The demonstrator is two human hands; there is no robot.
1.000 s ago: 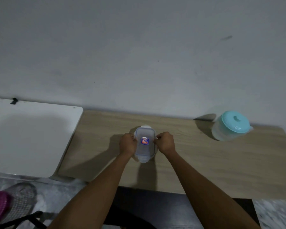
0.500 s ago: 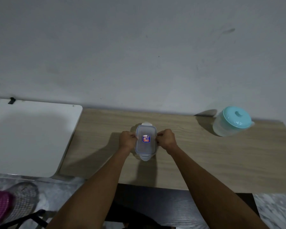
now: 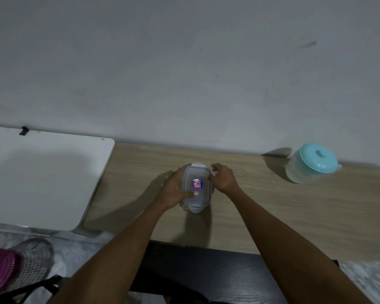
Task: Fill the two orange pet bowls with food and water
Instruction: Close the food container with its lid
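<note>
**Both hands on the food box, left one doing the holding**

My left hand (image 3: 172, 190) is wrapped round the left side of the clear food container (image 3: 198, 175). The fingers curl down along its wall, out of my sight, and my thumb (image 3: 190, 194) lies flat across the lid, its tip just below the small blue and red sticker (image 3: 197, 184). That is a real grip: thumb on top, palm against the side.

My right hand (image 3: 223, 179) is looser. Its fingers (image 3: 216, 166) are half bent and spread a little, raised near the far right corner of the lid, closed round nothing. The thumb side of the hand sits right at the lid's right edge (whether it presses there or only brushes it, I cannot tell from this angle).

The container stands upright near the middle of the wooden table (image 3: 272, 211), its long side running away from me. The lid is on, with one latch tab (image 3: 195, 209) sticking out at the near end and another at the far end.

The water pitcher (image 3: 303, 172), clear-bodied with a turquoise lid (image 3: 316, 159), stands at the far right of the same table close to the wall, well apart from both my hands. A white table (image 3: 42, 176) butts up against the wooden one on my left.
</note>
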